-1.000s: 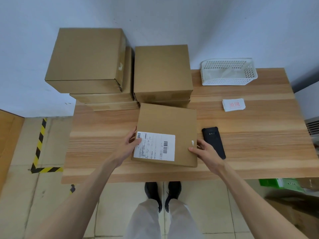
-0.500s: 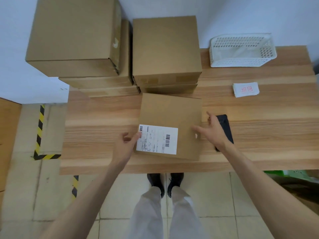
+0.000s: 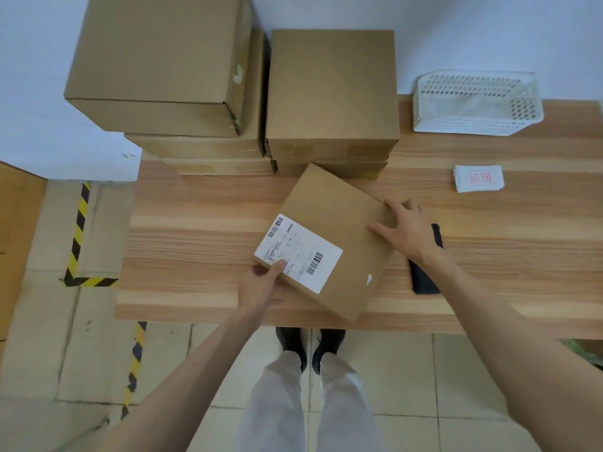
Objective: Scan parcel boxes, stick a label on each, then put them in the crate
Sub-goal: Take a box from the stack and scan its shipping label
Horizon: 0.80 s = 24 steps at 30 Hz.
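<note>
A flat brown parcel box [image 3: 339, 223] lies turned at an angle on the wooden table [image 3: 195, 230], with a white shipping label [image 3: 298, 252] on its near left part. My left hand [image 3: 262, 283] grips the box's near left corner, thumb on the label. My right hand [image 3: 406, 231] rests spread on the box's right edge and partly covers a black handheld scanner [image 3: 424, 278]. A white perforated crate [image 3: 476, 102] stands at the back right. A small stack of white labels with red print [image 3: 478, 178] lies in front of it.
Two stacks of brown boxes stand at the back of the table: a tall stack [image 3: 169, 76] at the left and a lower stack [image 3: 332, 93] in the middle. Yellow-black floor tape [image 3: 78, 236] runs left of the table. My shoes show under its front edge.
The parcel box has been rotated clockwise on the table. My left hand shifted to its near corner and my right hand moved to the far right edge.
</note>
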{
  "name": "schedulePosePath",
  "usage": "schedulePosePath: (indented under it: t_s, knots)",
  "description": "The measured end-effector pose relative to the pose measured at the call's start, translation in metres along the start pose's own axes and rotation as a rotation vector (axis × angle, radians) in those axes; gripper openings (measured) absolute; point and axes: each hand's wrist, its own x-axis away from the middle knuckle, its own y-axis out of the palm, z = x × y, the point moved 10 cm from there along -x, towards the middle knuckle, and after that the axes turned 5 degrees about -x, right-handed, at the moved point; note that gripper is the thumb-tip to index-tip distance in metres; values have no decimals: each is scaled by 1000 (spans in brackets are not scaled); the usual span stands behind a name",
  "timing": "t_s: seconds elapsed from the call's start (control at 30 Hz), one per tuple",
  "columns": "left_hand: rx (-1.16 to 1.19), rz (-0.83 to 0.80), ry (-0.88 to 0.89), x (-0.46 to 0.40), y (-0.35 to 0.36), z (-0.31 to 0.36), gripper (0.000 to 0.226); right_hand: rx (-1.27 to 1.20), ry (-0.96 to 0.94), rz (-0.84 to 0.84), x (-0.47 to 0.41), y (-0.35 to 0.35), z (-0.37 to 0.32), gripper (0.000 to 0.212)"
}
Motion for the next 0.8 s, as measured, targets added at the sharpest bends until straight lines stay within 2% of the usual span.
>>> schedulePosePath:
  t_s: [0.17,0.3,0.37,0.47,0.53,0.6,0.63,0.8]
  knots:
    - [26,38,137,-12,-5,27,25,-114,125,-10,39,22,32,76]
    - [-49,-128,301,-22,18,65,38,-263,272,34,75,52,54,82]
    - [-148,-133,368,-27,25,78,43,-340,310,49,84,62,61,77]
    - [-220,-76,354,-38,25,79,50,-395,309,82,83,57,67,63]
    - [-225,-73,326,-40,24,72,47,-341,301,193,81,39,78,53]
    - [-179,-89,299,-40,23,64,35,-184,304,329,79,15,92,47]
    - [-158,-98,288,-38,23,62,32,-90,322,344,78,9,100,49]
    - [-141,-88,283,-39,22,57,46,263,452,197,65,14,127,80]
